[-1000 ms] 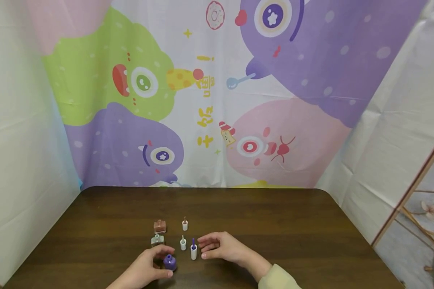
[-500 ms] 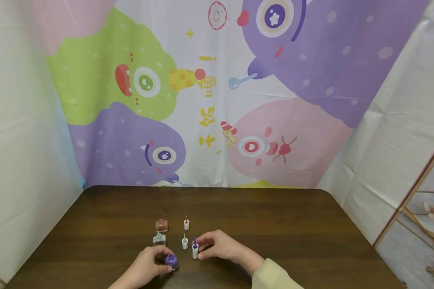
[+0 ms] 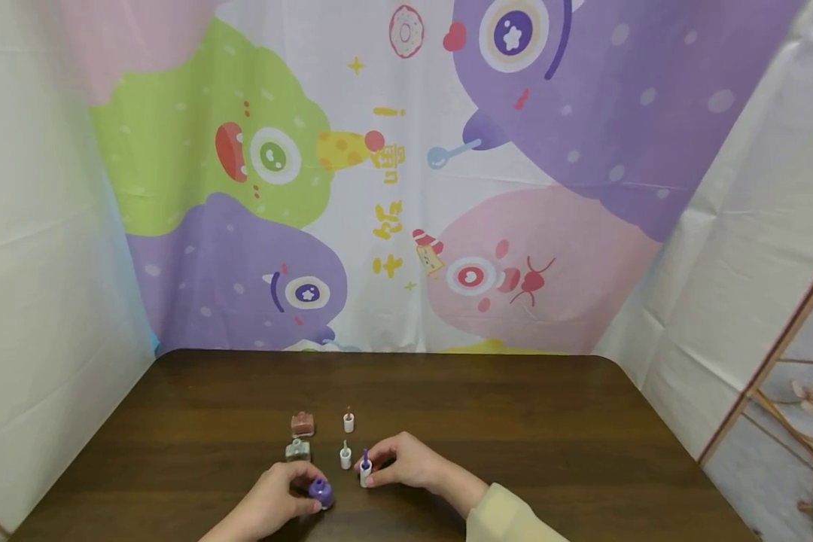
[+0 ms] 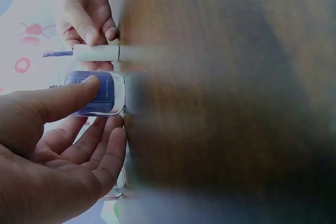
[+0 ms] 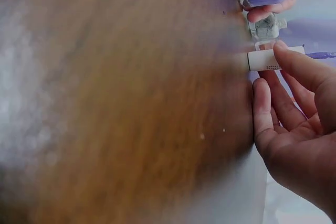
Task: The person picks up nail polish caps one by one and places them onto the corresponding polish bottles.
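Note:
On the dark table stands an uncapped purple nail polish bottle (image 3: 321, 494), held upright by my left hand (image 3: 274, 494). The left wrist view shows that thumb pressed on the bottle's (image 4: 106, 98) labelled face, with the fingers behind it. Just to the right, my right hand (image 3: 408, 461) pinches a white nail polish cap (image 3: 365, 476) between thumb and fingers. Its purple-coated brush points straight up. In the right wrist view the cap (image 5: 261, 61) has its flat end right at the table surface. Cap and bottle are a short gap apart.
Behind the left hand stand a silvery-grey polish bottle (image 3: 298, 451) and a pinkish-brown one (image 3: 302, 424), both uncapped. Two more white caps, a nearer one (image 3: 345, 458) and a farther one (image 3: 348, 424), stand brush-up to their right. A cartoon-printed curtain (image 3: 379, 301) hangs beyond the table (image 3: 515, 406).
My right hand has moved left to the purple-brushed cap and now pinches it. My left thumb has come in against the purple bottle. The other bottles and caps stay put.

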A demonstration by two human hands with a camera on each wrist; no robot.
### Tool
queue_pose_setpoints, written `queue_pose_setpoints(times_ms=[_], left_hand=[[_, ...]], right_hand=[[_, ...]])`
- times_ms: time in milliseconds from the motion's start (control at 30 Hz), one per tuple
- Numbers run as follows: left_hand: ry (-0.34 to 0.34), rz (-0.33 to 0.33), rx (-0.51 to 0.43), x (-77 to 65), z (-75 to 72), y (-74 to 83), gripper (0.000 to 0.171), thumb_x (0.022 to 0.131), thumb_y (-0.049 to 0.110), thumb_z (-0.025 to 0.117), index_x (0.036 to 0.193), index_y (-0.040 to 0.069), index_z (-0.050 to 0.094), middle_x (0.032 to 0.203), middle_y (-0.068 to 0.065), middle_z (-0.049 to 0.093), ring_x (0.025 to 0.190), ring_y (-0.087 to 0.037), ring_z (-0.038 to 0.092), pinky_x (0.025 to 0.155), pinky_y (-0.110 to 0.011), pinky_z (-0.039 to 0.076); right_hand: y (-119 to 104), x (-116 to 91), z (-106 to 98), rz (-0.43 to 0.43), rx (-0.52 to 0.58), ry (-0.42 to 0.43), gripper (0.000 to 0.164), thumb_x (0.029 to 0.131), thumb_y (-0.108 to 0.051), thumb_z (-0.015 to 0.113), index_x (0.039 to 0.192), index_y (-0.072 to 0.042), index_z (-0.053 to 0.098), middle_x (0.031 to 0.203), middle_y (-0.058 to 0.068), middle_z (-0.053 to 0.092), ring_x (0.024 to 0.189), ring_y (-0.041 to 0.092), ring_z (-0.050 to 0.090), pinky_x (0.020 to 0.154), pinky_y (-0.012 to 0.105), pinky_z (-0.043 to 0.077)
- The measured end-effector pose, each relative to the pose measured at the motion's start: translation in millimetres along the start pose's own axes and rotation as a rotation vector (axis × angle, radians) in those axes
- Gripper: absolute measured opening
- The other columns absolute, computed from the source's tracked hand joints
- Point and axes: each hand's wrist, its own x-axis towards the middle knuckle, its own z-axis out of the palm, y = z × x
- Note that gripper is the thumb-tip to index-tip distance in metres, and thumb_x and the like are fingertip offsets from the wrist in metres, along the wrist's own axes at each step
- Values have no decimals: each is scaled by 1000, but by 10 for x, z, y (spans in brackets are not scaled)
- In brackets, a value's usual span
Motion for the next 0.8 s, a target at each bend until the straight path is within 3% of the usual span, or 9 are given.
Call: queue_pose_setpoints(times_ms=[333,800], left_hand=[[-51,37,-17,32,-26,-4,24,71,5,78,91,4,66,84,-2,68,75,-5,59,67,-25,48],[-76,19,-35,51,-36,42,23,71,7,78,91,5,66,85,-3,69,77,-6,61,68,-25,48]], right_hand=[[9,-14,8,1,-23,36,20,76,-2,76,95,-1,72,94,11,72,77,3,61,72,16,47],[-36,-79,-109,53,-30,120,18,75,-4,77,93,-1,73,93,9,73,79,6,63,68,17,48]])
